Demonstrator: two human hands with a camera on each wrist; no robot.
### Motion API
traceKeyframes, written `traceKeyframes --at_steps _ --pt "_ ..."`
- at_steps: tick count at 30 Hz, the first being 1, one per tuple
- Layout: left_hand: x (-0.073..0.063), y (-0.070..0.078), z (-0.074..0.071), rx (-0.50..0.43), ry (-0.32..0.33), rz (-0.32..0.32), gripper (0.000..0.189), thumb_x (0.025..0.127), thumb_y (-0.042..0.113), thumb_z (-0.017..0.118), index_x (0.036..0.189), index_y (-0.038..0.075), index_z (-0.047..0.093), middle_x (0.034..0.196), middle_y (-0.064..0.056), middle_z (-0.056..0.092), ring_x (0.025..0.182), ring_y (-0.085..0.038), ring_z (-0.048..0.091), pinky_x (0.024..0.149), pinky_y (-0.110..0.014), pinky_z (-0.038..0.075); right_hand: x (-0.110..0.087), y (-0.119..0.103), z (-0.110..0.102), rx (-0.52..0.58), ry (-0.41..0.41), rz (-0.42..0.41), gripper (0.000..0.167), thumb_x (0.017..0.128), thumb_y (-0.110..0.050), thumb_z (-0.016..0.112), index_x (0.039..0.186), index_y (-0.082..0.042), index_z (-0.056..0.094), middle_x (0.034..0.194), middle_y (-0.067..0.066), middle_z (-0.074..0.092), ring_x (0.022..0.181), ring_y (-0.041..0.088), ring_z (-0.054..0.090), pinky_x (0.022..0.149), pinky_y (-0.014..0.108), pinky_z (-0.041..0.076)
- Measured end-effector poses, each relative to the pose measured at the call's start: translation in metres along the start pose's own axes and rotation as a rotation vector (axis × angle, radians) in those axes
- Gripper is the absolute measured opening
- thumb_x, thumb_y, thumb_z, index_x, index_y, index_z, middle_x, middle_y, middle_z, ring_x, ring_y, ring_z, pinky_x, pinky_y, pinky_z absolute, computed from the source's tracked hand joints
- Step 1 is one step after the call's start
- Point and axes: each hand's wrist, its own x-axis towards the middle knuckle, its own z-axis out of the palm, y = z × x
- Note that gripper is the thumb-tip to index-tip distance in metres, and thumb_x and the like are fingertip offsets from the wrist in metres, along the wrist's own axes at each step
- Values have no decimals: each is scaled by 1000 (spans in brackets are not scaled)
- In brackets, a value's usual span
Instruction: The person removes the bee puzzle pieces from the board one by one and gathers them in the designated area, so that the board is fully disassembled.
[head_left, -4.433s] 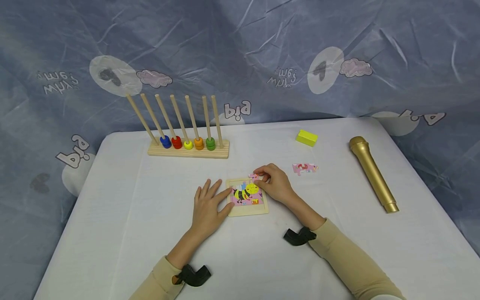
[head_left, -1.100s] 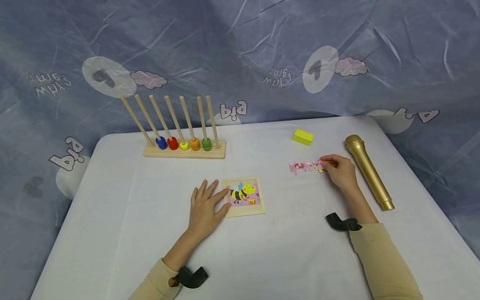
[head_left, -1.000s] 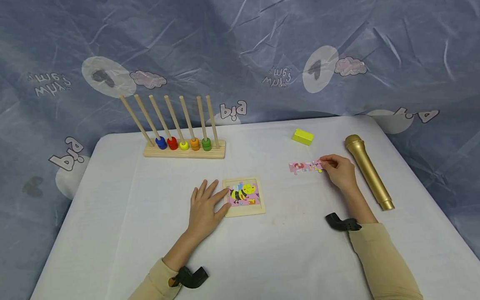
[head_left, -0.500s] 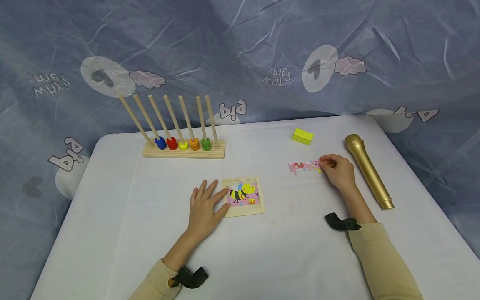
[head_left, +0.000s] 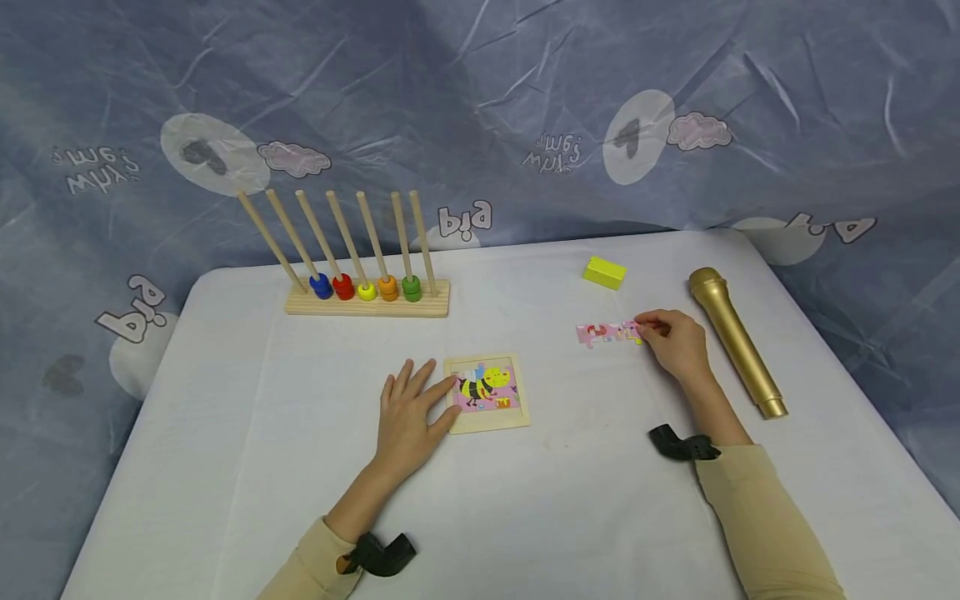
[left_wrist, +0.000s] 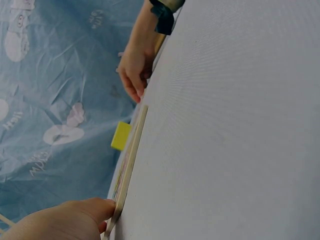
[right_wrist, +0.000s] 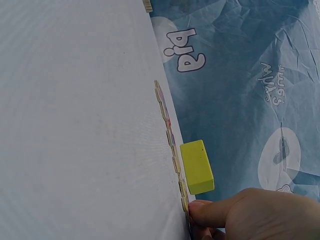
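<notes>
My left hand (head_left: 411, 421) lies with spread fingers at the left edge of a small wooden puzzle board (head_left: 489, 430), thumb and index fingertip on its frame. A bee picture with a yellow head and striped body fills the board's middle. In the left wrist view the thumb (left_wrist: 102, 207) touches the board's rim. Over to the right, my right hand (head_left: 678, 343) pinches a pink puzzle piece (head_left: 634, 327) between thumb and index finger. The piece sits at the right end of a strip of pink puzzle pieces (head_left: 600, 334), partly covered by the fingertips.
A yellow block (head_left: 604, 272) lies behind the pink strip. To the right of my right hand is a gold microphone-shaped object (head_left: 738, 343). A wooden peg rack (head_left: 367, 307) with coloured beads stands at the back left, before a blue-grey printed cloth (head_left: 390, 100).
My right hand has carried a pink piece from the board's upper right corner to the strip's right end, then edged slightly left. My left hand has stayed at the board.
</notes>
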Motion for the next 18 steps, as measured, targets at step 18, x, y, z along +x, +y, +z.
traceKeyframes --at_steps 18 --pt "0 0 0 -4 -3 -8 43 85 29 74 125 15 69 146 -18 50 143 -45 29 112 -66 17 0 -4 -2 -23 -22 -22 15 90 -4 65 102 1 73 89 19 65 75 23 55 67 31 37"
